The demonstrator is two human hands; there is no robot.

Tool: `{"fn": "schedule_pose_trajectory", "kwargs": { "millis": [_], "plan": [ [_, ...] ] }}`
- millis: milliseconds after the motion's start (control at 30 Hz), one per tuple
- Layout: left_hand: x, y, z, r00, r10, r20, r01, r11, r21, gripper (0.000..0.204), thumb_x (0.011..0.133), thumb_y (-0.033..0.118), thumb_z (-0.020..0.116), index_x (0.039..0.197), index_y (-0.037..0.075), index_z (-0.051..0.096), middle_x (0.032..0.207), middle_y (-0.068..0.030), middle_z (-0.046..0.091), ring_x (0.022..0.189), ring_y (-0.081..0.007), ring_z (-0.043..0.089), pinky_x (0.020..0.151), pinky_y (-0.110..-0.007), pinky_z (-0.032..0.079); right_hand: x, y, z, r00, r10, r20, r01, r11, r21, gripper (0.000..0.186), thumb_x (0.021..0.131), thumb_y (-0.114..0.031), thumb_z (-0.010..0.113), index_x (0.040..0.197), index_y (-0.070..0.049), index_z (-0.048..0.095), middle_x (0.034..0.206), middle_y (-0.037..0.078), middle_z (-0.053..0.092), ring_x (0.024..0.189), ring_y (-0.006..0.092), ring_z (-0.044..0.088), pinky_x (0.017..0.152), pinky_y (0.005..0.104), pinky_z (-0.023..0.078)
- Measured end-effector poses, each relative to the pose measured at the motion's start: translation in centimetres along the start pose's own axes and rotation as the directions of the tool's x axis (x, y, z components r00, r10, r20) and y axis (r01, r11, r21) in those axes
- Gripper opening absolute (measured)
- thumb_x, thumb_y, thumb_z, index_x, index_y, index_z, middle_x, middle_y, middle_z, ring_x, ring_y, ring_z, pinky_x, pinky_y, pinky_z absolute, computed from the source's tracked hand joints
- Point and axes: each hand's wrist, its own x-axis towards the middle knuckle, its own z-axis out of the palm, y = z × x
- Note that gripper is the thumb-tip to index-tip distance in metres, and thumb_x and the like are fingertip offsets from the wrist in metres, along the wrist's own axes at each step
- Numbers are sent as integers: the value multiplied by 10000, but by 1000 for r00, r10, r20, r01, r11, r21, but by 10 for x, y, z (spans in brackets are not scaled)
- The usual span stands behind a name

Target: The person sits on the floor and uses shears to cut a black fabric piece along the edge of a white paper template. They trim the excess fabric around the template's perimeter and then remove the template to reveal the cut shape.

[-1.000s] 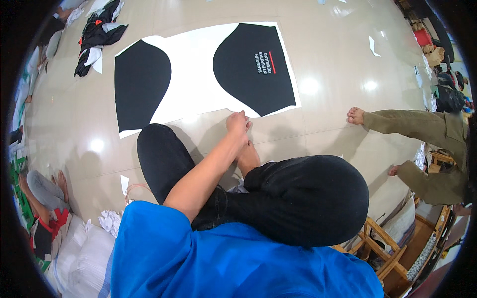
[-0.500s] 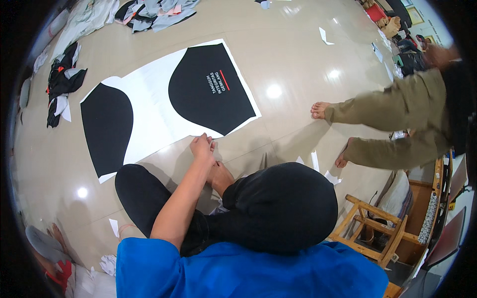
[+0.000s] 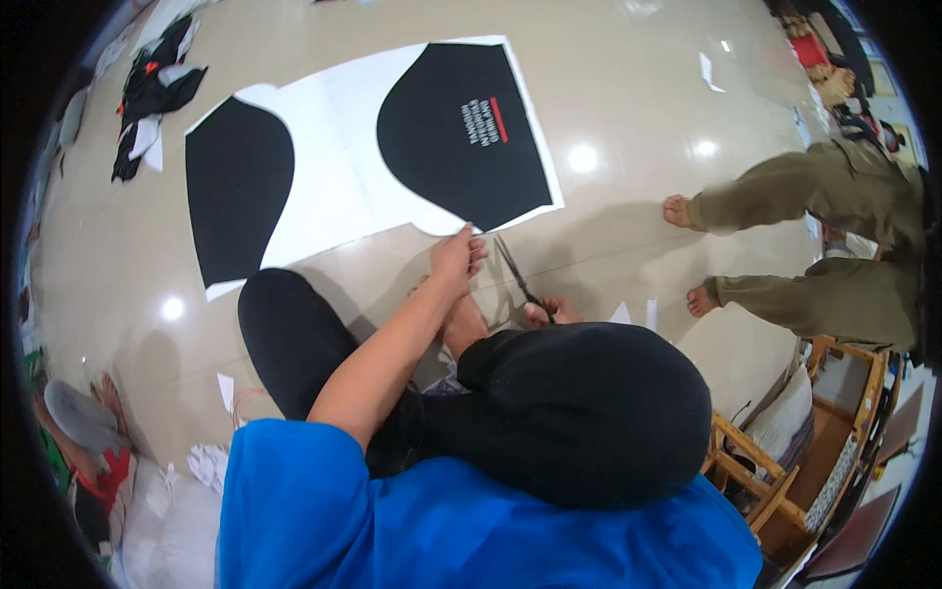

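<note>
1. On the white sheet [image 3: 339,157], within the black shape [image 3: 456,182] at its right end, stands a block of lettering [image 3: 479,123]: white, in plain capitals, set in three short lines.
2. These lines run sideways to the viewer, reading upward toward the sheet's far edge, with the first line nearest the sheet's middle.
3. A straight red bar [image 3: 498,120] runs alongside the third line, between the lettering and the sheet's right edge.
4. Well to the right of the sheet, a frame [image 3: 882,79] shows near the picture's rim; its contents are too small to read.
</note>
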Motion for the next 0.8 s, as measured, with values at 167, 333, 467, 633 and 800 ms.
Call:
{"fn": "schedule_pose_trajectory", "kwargs": {
  "millis": [167, 333, 467, 633, 800],
  "plan": [
    [-6, -4, 0, 999, 35, -21, -33, 994, 106, 245, 1095, 343, 720, 1134, 103, 697, 962, 12, 726, 769, -86, 657, 597, -251, 464, 1, -57, -12, 984, 92, 152, -91, 996, -13, 451, 919, -444, 912, 879, -34, 730, 706, 6, 636, 600, 112, 574, 558, 308, 420],
    [-10, -8, 2, 993, 96, -67, -89, 990, 105, 229, 1093, 317, 724, 1115, 90, 713, 974, 10, 730, 766, -100, 664, 619, -278, 467, 18, -65, -15, 969, 60, 240, -43, 996, -77, 470, 940, -460, 885, 911, -18, 728, 710, 20, 628, 607, 129, 589, 563, 311, 454],
    [-14, -9, 8, 986, 136, -96, -125, 986, 114, 244, 1090, 314, 730, 1103, 70, 716, 971, -6, 736, 771, -109, 677, 616, -276, 478, 33, -72, -18, 960, 62, 273, -33, 994, -106, 458, 939, -451, 880, 917, -17, 737, 713, 26, 636, 605, 129, 601, 564, 303, 467],
    [-12, -11, 8, 971, 190, -146, -168, 975, 146, 246, 1095, 274, 724, 1030, 38, 711, 915, -42, 764, 702, -117, 704, 541, -266, 480, 38, -83, -15, 961, 78, 265, -45, 991, -127, 440, 937, -433, 882, 935, -15, 747, 712, 22, 634, 600, 125, 607, 546, 301, 464],
    [-17, -9, 14, 970, 176, -165, -157, 980, 124, 242, 1091, 260, 729, 1007, 33, 715, 907, -46, 767, 678, -114, 682, 544, -261, 469, 39, -89, -15, 961, 93, 260, -57, 988, -143, 428, 940, -420, 881, 948, -15, 741, 702, 19, 627, 600, 127, 608, 541, 304, 464]
  ]
}}
